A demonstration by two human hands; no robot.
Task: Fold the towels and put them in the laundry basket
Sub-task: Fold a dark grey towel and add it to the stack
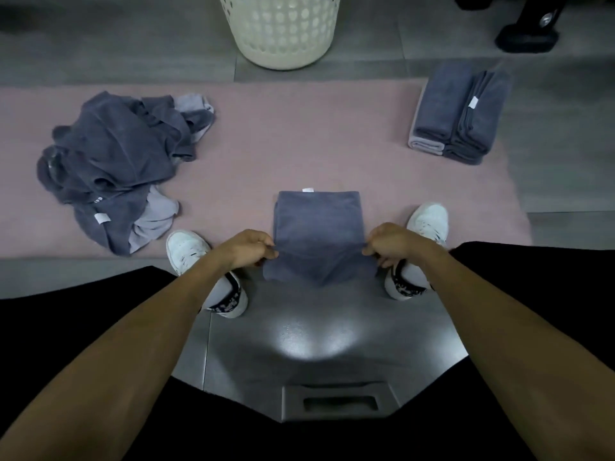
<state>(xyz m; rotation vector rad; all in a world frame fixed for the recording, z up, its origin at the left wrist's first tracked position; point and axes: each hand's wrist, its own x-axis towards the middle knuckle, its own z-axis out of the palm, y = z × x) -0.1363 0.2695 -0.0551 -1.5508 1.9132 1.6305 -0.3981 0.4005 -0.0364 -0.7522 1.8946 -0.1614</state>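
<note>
Pinching the near corners of the towel [317, 224] in my left hand [248, 249] and right hand [389, 244], I am folding it on the mat [299, 138]. Next I am judging: carry that edge forward, then to the basket [283, 28].

A home laundry spot, set up on the floor: a pink mat [299, 138] lies on grey tiles [565, 134]. Beyond the mat stands a cream perforated laundry basket [283, 31]; loose towels [116, 161] and a folded stack [459, 114] lie on it.
</note>
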